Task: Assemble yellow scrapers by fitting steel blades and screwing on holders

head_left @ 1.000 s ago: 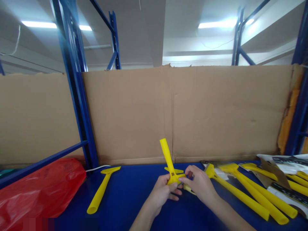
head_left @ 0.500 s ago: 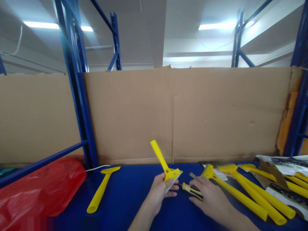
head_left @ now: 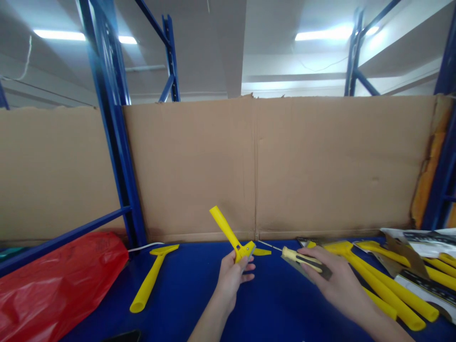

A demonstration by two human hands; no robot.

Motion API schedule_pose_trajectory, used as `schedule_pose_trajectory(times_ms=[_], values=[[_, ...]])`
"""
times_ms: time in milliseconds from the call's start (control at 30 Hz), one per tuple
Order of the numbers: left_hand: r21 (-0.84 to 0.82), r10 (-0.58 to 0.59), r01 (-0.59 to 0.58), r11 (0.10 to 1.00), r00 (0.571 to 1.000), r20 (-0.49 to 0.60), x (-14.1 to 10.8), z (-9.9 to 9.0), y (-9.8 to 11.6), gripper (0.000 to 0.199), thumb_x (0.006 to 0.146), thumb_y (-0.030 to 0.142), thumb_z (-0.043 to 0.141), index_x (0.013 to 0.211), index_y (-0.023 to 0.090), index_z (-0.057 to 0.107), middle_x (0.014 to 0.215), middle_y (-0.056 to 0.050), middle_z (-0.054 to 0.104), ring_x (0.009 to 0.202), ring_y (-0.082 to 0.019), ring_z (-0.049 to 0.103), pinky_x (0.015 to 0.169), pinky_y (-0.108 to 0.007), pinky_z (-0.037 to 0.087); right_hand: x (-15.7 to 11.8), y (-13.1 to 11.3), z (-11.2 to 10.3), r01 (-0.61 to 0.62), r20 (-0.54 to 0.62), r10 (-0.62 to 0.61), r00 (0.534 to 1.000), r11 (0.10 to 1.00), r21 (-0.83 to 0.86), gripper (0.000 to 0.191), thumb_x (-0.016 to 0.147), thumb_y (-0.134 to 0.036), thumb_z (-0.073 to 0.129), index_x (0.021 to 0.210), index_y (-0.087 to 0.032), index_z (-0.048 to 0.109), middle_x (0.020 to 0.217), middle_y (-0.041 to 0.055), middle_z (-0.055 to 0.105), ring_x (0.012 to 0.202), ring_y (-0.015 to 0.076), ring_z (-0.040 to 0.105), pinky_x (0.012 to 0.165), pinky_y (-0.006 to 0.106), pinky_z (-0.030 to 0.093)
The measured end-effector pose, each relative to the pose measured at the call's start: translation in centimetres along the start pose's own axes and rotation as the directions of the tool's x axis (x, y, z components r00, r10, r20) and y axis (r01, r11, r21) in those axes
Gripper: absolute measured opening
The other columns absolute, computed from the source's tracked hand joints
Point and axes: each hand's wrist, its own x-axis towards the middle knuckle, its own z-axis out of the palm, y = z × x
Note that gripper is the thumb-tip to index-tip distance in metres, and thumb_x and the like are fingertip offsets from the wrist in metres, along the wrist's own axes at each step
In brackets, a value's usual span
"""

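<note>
My left hand [head_left: 231,275] is closed around the head of a yellow scraper [head_left: 225,228], whose handle points up and to the left. A grey edge shows along the head beside my fingers. In my right hand [head_left: 337,278] is a screwdriver [head_left: 301,258] with a cream and black handle, its thin shaft pointing left. A flat grey blade [head_left: 297,267] shows just under the screwdriver handle, against my fingers. Behind the scraper head, a small yellow piece [head_left: 262,252] lies on the blue table [head_left: 270,304]. My two hands are apart.
Another yellow scraper [head_left: 147,280] lies at the left, near a red plastic bag [head_left: 64,285]. Several yellow scrapers [head_left: 384,289] and packaging [head_left: 427,285] lie at the right. A cardboard panel [head_left: 199,166] stands at the back. A dark object [head_left: 124,336] shows at the bottom edge.
My right hand has moved up and right with the screwdriver, away from the scraper. My left hand has shifted slightly left with the scraper, and the small yellow piece now shows more fully.
</note>
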Motion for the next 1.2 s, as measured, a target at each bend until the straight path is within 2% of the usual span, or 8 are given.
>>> schedule_pose_trajectory(times_ms=[200,333,600,800,933,1000,1100,1200], values=[[0.044,0.006,-0.006,0.999,1.0,-0.004,-0.4,0.3,0.0,0.018,0.079,0.01,0.06,0.097,0.009,0.062,0.087,-0.011,0.069,0.061,-0.012,0.063,0.052,-0.023,0.053,-0.9,-0.7,0.9,0.096,0.106,-0.094,0.99,0.995,-0.008,0.021,0.083,-0.031,0.053,0.096,-0.025,0.069,0.092,0.0081,0.072,0.083,0.0244,0.067,0.076,0.036,0.053],[0.06,0.009,-0.009,0.998,1.0,0.006,-0.5,0.4,0.1,0.018,0.083,0.007,0.054,0.099,0.008,0.06,0.089,-0.012,0.068,0.062,-0.012,0.062,0.052,-0.022,0.052,-1.0,-0.7,1.2,0.105,0.102,-0.103,0.989,0.994,-0.017,0.022,0.084,-0.03,0.053,0.098,-0.024,0.069,0.093,0.009,0.071,0.084,0.0244,0.067,0.077,0.036,0.053],[0.084,0.005,-0.006,0.996,1.0,0.016,-0.4,0.3,-0.1,0.018,0.083,0.007,0.053,0.1,0.008,0.059,0.088,-0.011,0.068,0.061,-0.011,0.062,0.052,-0.021,0.052,-0.9,-0.7,1.1,0.101,0.103,-0.099,0.99,0.995,-0.016,0.022,0.084,-0.03,0.054,0.099,-0.024,0.069,0.092,0.0083,0.071,0.083,0.0241,0.067,0.077,0.036,0.054],[0.109,0.015,-0.018,0.994,1.0,0.024,-0.5,0.5,-0.1,0.018,0.083,0.005,0.052,0.1,0.009,0.059,0.084,-0.009,0.066,0.058,-0.009,0.06,0.048,-0.019,0.05,-0.8,-0.9,1.3,0.144,0.058,-0.143,0.988,0.989,-0.018,0.019,0.084,-0.029,0.054,0.094,-0.025,0.07,0.087,0.0079,0.071,0.079,0.0225,0.068,0.072,0.033,0.055],[0.143,0.032,-0.032,0.989,0.999,0.006,-0.3,0.8,-0.3,0.019,0.083,0.001,0.05,0.098,0.008,0.059,0.081,-0.007,0.065,0.054,-0.008,0.059,0.044,-0.018,0.049,-0.9,-1.1,1.8,0.216,-0.118,-0.221,0.968,0.975,-0.052,0.017,0.085,-0.03,0.054,0.093,-0.024,0.067,0.087,0.0074,0.066,0.077,0.0213,0.068,0.069,0.032,0.056],[0.148,0.04,-0.04,0.988,0.999,0.002,-0.3,0.9,-0.3,0.02,0.083,0.0,0.049,0.098,0.007,0.06,0.08,-0.007,0.064,0.053,-0.008,0.059,0.043,-0.018,0.049,-1.1,-1.2,2.0,0.223,-0.158,-0.231,0.96,0.972,-0.068,0.015,0.085,-0.029,0.055,0.094,-0.023,0.064,0.088,0.0072,0.064,0.078,0.0212,0.067,0.07,0.033,0.056],[0.142,0.045,-0.041,0.989,0.999,-0.024,-0.4,1.0,-0.2,0.019,0.083,0.0,0.048,0.097,0.006,0.059,0.08,-0.007,0.064,0.052,-0.007,0.058,0.042,-0.017,0.048,-1.4,-1.6,2.1,0.202,-0.115,-0.209,0.971,0.977,-0.071,0.017,0.083,-0.024,0.054,0.1,-0.024,0.057,0.095,0.008,0.06,0.086,0.0218,0.065,0.075,0.035,0.055],[0.13,0.04,-0.032,0.991,0.998,-0.055,-0.5,1.0,-0.2,0.019,0.083,-0.001,0.049,0.098,0.006,0.058,0.081,-0.008,0.064,0.053,-0.008,0.058,0.042,-0.018,0.049,-1.7,-2.0,1.9,0.173,-0.08,-0.176,0.981,0.984,-0.043,0.028,0.077,-0.014,0.05,0.103,-0.024,0.05,0.103,0.0091,0.055,0.096,0.0231,0.061,0.082,0.039,0.053]])
